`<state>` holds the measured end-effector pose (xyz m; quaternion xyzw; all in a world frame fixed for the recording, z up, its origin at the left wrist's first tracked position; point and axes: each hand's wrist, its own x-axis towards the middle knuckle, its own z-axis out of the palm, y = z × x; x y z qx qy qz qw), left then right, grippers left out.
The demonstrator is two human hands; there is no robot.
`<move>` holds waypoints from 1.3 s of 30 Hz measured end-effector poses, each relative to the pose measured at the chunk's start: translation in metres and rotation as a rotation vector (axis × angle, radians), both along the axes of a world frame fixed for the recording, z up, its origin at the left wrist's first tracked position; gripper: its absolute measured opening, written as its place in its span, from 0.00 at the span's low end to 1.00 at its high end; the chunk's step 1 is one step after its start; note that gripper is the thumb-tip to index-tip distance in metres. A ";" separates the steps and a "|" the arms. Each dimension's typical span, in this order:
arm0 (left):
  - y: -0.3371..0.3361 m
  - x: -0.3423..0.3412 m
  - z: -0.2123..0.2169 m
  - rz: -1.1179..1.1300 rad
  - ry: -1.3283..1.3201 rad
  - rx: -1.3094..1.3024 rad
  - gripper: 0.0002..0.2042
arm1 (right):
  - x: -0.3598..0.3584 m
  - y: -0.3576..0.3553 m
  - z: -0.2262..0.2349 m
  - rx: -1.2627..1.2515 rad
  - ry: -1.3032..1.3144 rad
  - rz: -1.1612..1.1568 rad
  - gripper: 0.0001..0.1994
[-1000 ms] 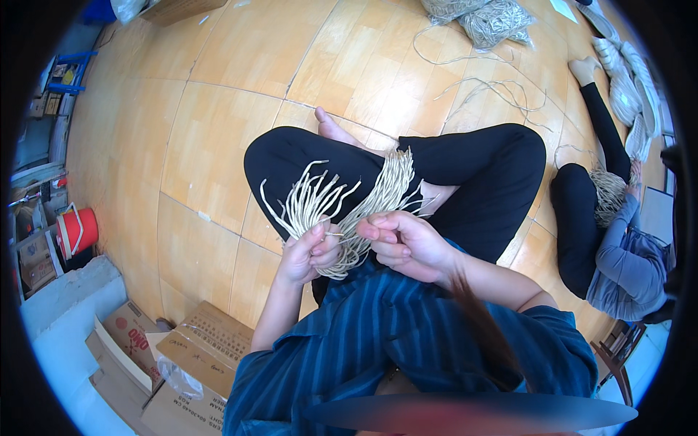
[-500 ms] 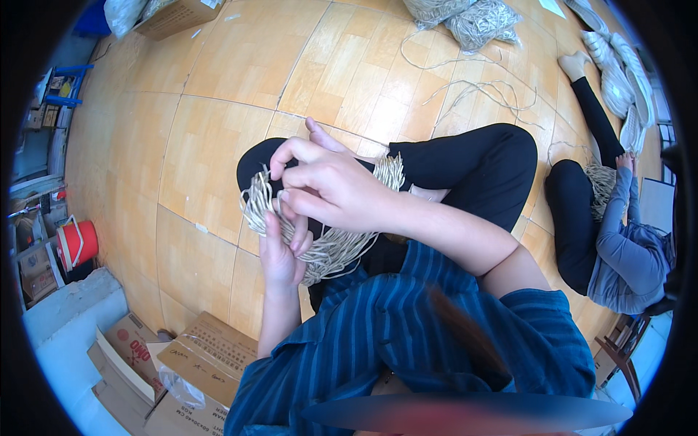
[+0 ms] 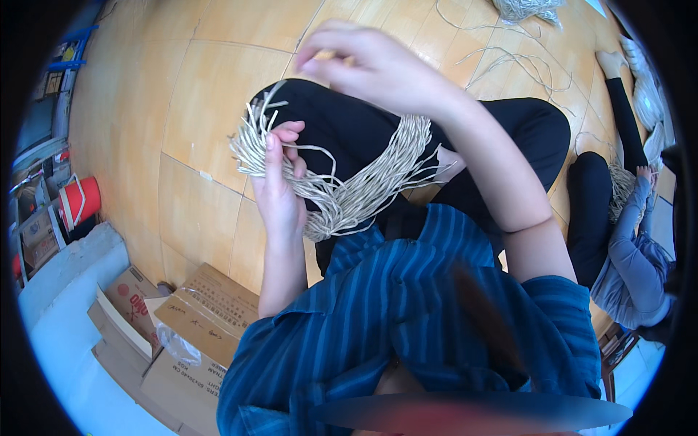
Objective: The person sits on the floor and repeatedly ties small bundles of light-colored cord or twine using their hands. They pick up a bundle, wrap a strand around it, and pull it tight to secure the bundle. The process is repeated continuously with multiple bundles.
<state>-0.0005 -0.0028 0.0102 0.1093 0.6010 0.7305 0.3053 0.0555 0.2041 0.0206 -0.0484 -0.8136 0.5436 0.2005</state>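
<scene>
A thick bundle of beige twisted cords (image 3: 378,174) lies bent across my lap and crossed legs, its cut ends fanning out at the left. My left hand (image 3: 280,189) is closed around the bundle near those loose ends, thumb up. One strand loops out to the right of the thumb. Above and to the right, apart from the bundle, my right hand (image 3: 371,69) is raised over my knee. Its fingers are curled toward the thumb in a pinch, blurred by motion; anything between the fingertips cannot be made out.
Loose cords (image 3: 520,65) trail on the wooden floor, near a plastic bag of cord (image 3: 529,10). At the right a co-worker (image 3: 632,269) sits with another bundle. Cardboard boxes (image 3: 203,312) stand at the lower left; a red bucket (image 3: 80,200) is by the shelf.
My right hand has left the cord ends and moved up, away from my left hand. My left hand keeps its hold on the bundle, now with its ends more spread. The view has shifted slightly.
</scene>
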 end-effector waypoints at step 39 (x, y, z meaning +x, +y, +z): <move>0.010 0.007 0.003 -0.177 -0.384 0.044 0.16 | 0.066 -0.079 -0.024 -0.773 -0.239 -0.052 0.05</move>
